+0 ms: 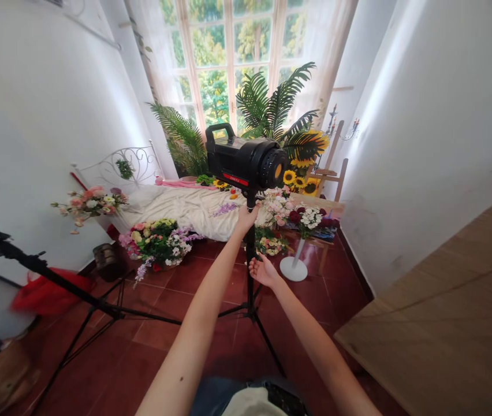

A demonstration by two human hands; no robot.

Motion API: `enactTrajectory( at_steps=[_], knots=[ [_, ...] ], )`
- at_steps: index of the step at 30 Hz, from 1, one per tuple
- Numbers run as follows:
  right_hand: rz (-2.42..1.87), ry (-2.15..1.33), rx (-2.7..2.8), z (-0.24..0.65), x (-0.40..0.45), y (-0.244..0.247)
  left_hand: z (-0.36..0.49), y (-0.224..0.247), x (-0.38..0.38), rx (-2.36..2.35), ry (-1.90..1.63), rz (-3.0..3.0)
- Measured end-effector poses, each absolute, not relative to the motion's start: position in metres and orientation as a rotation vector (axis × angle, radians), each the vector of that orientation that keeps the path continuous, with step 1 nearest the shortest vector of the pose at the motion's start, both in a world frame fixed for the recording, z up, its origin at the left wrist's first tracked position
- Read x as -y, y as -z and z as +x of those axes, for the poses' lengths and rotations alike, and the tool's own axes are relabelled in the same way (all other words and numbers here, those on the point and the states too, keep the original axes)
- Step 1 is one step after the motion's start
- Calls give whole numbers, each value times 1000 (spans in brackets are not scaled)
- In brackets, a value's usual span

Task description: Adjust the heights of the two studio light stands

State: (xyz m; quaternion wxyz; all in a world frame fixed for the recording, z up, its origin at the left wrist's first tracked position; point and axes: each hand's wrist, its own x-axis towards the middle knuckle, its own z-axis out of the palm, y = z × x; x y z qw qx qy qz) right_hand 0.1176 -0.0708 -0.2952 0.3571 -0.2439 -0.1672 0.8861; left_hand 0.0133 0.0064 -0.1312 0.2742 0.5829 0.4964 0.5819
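A black studio light (246,159) with a top handle and a red label sits on a black tripod stand (251,286) in the middle of the view. Just under the light, my left hand (247,218) is wrapped round the upper part of the stand. Lower down, my right hand (264,270) is beside the pole, palm turned up with its fingers curled loosely and apart; nothing shows in it. The light's round front points to the right.
Behind the light is a bed (185,205) with flower arrangements (157,242) around it. A second stand (47,271) slants in from the left. A white round-based stand (293,268) and an easel (335,167) are at the right, near a brown board (445,312).
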Motion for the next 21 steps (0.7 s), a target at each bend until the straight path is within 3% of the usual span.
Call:
enactTrajectory(
  at_steps=[5, 21],
  knots=[
    [-444, -2349, 357, 116, 72, 289, 16, 137, -12, -1342, -1614, 1572],
    [-552, -2100, 509, 98, 68, 302, 15, 141, -15, -1350, -1659, 1590]
  ],
)
